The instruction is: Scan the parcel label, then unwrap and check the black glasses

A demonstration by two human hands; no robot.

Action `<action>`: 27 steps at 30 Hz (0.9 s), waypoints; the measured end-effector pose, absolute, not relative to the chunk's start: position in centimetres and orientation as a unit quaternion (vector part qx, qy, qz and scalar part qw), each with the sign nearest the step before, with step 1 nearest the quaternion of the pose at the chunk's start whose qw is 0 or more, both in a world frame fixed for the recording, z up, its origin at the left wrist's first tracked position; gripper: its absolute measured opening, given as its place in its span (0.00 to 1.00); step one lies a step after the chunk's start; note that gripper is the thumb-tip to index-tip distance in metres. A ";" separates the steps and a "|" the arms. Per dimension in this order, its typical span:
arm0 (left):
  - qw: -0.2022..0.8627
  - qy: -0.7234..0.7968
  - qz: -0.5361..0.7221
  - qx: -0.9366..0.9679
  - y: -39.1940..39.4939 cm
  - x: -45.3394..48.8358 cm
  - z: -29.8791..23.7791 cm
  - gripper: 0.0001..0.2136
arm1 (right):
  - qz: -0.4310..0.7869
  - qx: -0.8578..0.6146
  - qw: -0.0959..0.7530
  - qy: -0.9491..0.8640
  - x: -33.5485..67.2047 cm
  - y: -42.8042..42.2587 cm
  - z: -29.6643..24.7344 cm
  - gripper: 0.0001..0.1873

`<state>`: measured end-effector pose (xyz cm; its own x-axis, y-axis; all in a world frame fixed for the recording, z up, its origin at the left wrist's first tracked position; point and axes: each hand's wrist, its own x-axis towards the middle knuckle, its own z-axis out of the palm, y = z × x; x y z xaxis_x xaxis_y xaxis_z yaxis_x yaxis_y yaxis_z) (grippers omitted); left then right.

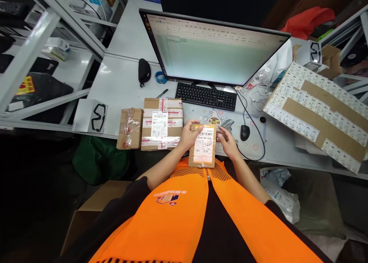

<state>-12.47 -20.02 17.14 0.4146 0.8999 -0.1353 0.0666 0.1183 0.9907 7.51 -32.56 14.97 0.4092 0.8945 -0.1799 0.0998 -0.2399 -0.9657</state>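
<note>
A small brown parcel [191,161] with a white and orange shipping label is tilted up at the front edge of the desk, close to my orange vest. My left hand [188,136] grips its left side, with the thumb over the front near the top. Beside the parcel's right edge is my right hand [228,142], its fingers apart and slightly bent. Whether those fingertips touch the cardboard I cannot tell. Left of my hands lie a larger taped carton [147,132] with a white label and a narrower taped box [122,131].
A monitor [207,52] stands behind a black keyboard [205,96]. The mouse [245,133] and its cable lie right. A large taped carton [324,115] overhangs the desk's right side. A pen [162,93], blue tape roll [160,77] and black case [144,71] lie left.
</note>
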 end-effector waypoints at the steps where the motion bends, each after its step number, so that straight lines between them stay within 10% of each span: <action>1: 0.608 0.436 0.340 0.569 -19.8 -11.9 16.5 0.19 | 0.391 -0.692 0.483 -0.367 8.5 -32.5 14.5 0.44; 10: 0.463 0.560 0.194 0.659 -15.7 -5.3 11.2 0.05 | 0.220 -0.822 0.329 -0.409 21.7 -25.2 10.4 0.30; 27: 0.320 0.713 0.091 0.617 -1.5 -1.2 11.9 0.33 | 0.202 -0.761 0.225 -0.574 20.0 -16.6 8.4 0.27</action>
<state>-1.18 -1.49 11.90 -0.0325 0.9382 -0.3445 0.8217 0.2213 0.5253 20.03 -16.62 8.38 0.2593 0.9646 -0.0478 0.7829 -0.2389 -0.5745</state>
